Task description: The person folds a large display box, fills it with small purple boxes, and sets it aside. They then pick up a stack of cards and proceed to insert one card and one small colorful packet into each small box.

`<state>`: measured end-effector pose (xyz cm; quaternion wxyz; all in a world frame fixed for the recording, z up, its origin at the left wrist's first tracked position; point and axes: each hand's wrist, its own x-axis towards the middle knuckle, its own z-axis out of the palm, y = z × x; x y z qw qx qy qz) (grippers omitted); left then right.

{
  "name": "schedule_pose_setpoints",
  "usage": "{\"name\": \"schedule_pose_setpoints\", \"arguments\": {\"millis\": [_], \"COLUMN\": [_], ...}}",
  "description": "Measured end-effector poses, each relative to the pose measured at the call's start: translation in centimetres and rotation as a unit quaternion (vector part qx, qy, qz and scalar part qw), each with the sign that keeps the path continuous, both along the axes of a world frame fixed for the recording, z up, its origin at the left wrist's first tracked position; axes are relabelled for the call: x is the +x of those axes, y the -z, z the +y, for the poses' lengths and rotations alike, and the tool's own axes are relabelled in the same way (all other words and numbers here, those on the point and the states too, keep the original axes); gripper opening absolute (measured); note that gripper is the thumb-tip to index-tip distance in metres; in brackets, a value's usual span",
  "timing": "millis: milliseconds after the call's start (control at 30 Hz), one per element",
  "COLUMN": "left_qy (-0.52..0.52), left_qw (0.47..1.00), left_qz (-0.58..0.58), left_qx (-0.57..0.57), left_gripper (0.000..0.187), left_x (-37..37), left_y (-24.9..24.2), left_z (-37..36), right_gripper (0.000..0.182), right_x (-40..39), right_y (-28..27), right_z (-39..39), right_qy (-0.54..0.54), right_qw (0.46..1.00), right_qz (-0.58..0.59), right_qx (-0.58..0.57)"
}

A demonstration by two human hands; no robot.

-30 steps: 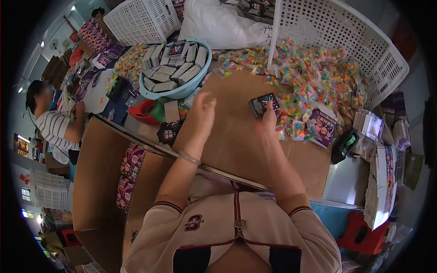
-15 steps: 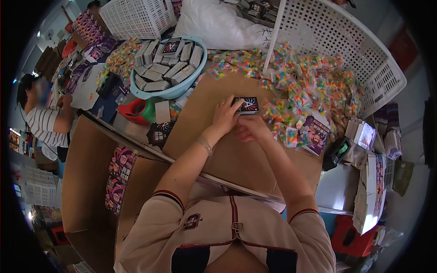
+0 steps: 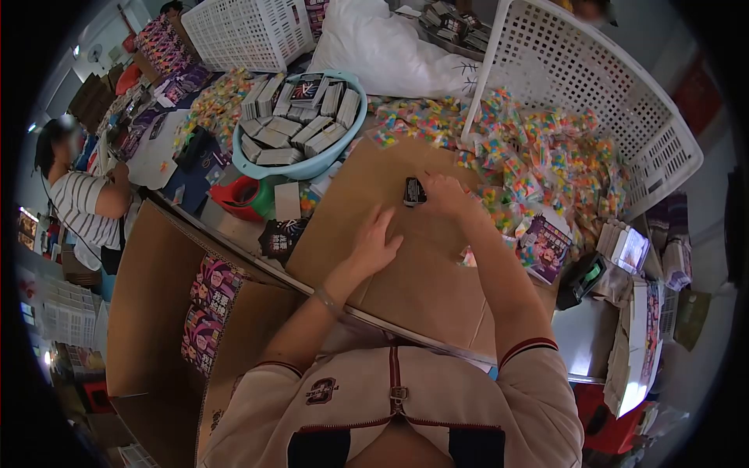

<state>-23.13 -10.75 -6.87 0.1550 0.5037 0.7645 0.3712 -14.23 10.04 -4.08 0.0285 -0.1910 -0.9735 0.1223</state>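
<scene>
A small black stack of cards with white print (image 3: 414, 192) is over the brown cardboard sheet (image 3: 406, 273) on the table. My right hand (image 3: 446, 196) has its fingers closed on the right side of this stack and hides part of it. Lower and to the left, my left hand (image 3: 377, 246) hovers over the cardboard, holding nothing, with its fingers stretched apart. A heap of small clear packets with coloured pieces (image 3: 538, 164) lies just right of my right hand.
A blue basin (image 3: 243, 165) full of card stacks stands at back left, beside a red and green tape dispenser (image 3: 238, 196). White plastic baskets (image 3: 663, 140) line the back. An open carton (image 3: 148, 312) is at left. Another person (image 3: 86, 195) works farther left.
My left hand has let go of the card stack and drawn back toward me. My right hand has moved up to the stack, which now shows smaller and turned.
</scene>
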Motion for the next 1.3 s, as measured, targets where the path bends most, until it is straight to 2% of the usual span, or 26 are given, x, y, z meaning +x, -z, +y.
{"name": "schedule_pose_setpoints", "arguments": {"millis": [100,200,267,367,467,600,667,767,900,967,1000,1067,1200,1267,1300], "left_qy": [0.024,0.026,0.041,0.06,0.061,0.063,0.054,0.052,0.052,0.057,0.056,0.059,0.062,0.06,0.062], "left_qw": [0.999,0.997,0.983,0.973,0.973,0.975,0.978,0.977,0.975,0.976,0.975,0.975,0.974,0.975,0.975], "left_qz": [0.018,0.063,0.172,0.218,0.219,0.211,0.196,0.2,0.211,0.209,0.211,0.211,0.212,0.208,0.206], "left_qx": [-0.035,-0.046,0.046,0.041,0.036,0.039,0.044,0.045,0.052,0.036,0.038,0.049,0.056,0.05,0.051], "left_gripper": [0.06,0.055,0.049,0.046,0.045,0.045,0.043,0.043,0.043,0.043,0.043,0.043,0.044,0.044,0.044], "left_x": [1.4,2.9,4.0,4.4,4.3,4.2,4.4,4.3,4.3,4.4,4.5,4.4,4.2,4.3,4.3], "left_y": [-0.5,0.0,1.5,0.9,0.6,0.8,0.6,0.7,0.8,0.5,0.4,0.4,0.4,0.6,0.7], "left_z": [-2.4,-4.4,-5.3,-5.5,-5.5,-5.5,-5.5,-5.5,-5.6,-5.6,-5.6,-5.6,-5.6,-5.5,-5.5], "right_gripper": [0.069,0.065,0.071,0.076,0.086,0.089,0.089,0.085,0.088,0.09,0.09,0.094,0.093,0.091,0.091], "right_x": [-1.4,-2.6,-2.4,-2.9,-3.4,-2.6,-2.9,-4.2,-4.9,-4.5,-4.5,-4.9,-4.5,-4.2,-3.9], "right_y": [-0.8,1.2,2.4,3.2,3.0,0.9,0.3,-1.3,0.2,0.3,1.0,3.0,2.6,0.8,1.0], "right_z": [1.1,4.8,6.6,8.8,9.8,9.6,8.5,6.4,6.5,6.1,6.2,7.1,7.1,6.2,6.3], "right_qy": [0.026,0.066,0.104,0.104,0.085,0.05,0.112,0.148,0.1,0.038,0.037,0.065,0.099,0.121,0.123], "right_qw": [0.998,0.997,0.991,0.992,0.996,0.997,0.986,0.973,0.98,0.995,0.995,0.993,0.984,0.988,0.988], "right_qz": [-0.06,-0.027,0.078,0.07,0.015,-0.054,-0.124,-0.178,-0.151,-0.065,-0.063,0.019,0.045,-0.034,-0.036], "right_qx": [0.006,0.011,0.02,0.036,0.029,0.01,0.01,0.011,0.077,0.06,0.061,0.096,0.142,0.086,0.087]}}
